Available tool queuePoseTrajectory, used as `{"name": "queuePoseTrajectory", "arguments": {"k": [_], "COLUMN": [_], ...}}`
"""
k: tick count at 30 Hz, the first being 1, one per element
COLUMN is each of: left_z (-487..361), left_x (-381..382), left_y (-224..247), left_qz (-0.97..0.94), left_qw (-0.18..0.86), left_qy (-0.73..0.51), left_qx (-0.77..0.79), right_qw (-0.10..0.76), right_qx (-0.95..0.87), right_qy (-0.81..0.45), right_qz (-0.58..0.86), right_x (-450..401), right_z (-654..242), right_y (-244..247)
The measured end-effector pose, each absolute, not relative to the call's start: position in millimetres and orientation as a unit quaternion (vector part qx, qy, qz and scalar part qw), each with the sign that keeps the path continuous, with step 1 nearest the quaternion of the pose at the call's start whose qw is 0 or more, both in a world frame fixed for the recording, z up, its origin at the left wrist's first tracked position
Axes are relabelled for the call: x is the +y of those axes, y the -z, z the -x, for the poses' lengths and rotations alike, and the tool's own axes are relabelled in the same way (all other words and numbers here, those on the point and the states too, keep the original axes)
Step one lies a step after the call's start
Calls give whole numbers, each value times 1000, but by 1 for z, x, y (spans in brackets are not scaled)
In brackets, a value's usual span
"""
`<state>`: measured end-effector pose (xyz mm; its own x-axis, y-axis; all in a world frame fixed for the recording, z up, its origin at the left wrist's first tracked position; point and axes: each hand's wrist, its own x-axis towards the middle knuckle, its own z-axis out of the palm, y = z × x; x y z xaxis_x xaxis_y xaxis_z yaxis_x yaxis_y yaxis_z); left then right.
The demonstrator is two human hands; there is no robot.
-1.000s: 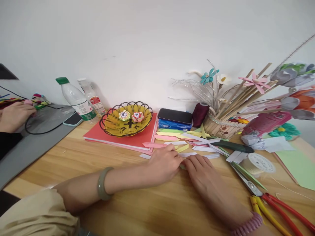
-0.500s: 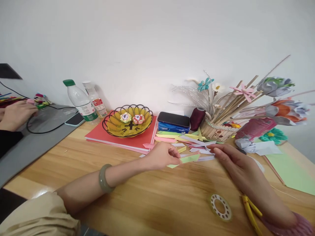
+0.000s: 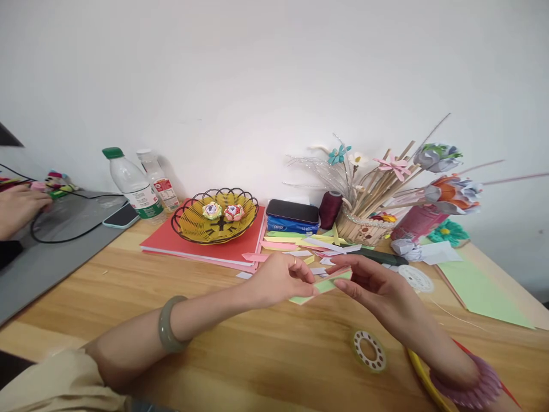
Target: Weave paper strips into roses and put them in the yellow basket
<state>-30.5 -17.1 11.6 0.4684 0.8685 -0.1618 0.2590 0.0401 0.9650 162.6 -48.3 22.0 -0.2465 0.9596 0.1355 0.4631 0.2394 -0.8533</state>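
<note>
A green and pink folded paper strip (image 3: pixel 326 284) is held above the wooden table between both hands. My left hand (image 3: pixel 281 280) pinches its left end, thumb in front. At the other end, my right hand (image 3: pixel 373 286) has its thumb and fingers closed on the strip. Behind the hands lie loose paper strips (image 3: pixel 285 245) in pink, yellow, white and green. A pink pointed strip (image 3: pixel 254 257) rests by the red paper stack (image 3: pixel 206 252).
A yellow basket (image 3: pixel 184 226) holds two folded paper flowers. Behind stand bottles (image 3: pixel 132 189), a phone on a blue tissue pack (image 3: pixel 291 224), a thread spool (image 3: pixel 330 209) and a flower holder (image 3: pixel 364 228). A tape roll (image 3: pixel 369 351) lies in front. Another person's hand (image 3: pixel 21 206) is at left.
My right hand has moved left from the loose strips and now grips the right end of the green and pink strip. My left hand keeps its pinch. The view has shifted slightly.
</note>
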Motion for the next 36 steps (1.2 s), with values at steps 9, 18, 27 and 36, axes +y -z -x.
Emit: {"name": "queuePoseTrajectory", "arguments": {"k": [9,18,27,36], "left_z": [34,30,22,23], "left_x": [-24,-30,-27,-30], "left_y": [-20,-31,-21,-9], "left_qz": [-727,-840,-766,-500], "left_qw": [451,356,544,844], "left_qy": [-258,-181,-177,-162], "left_qx": [450,367,295,109], "right_qw": [373,379,368,351], "right_qx": [-699,-704,-701,-557], "right_qy": [-322,-273,-323,-699], "right_qz": [517,535,518,279], "right_x": [-52,-54,-57,-66], "right_z": [-158,-155,-153,-144], "right_y": [-27,-26,-34,-30]}}
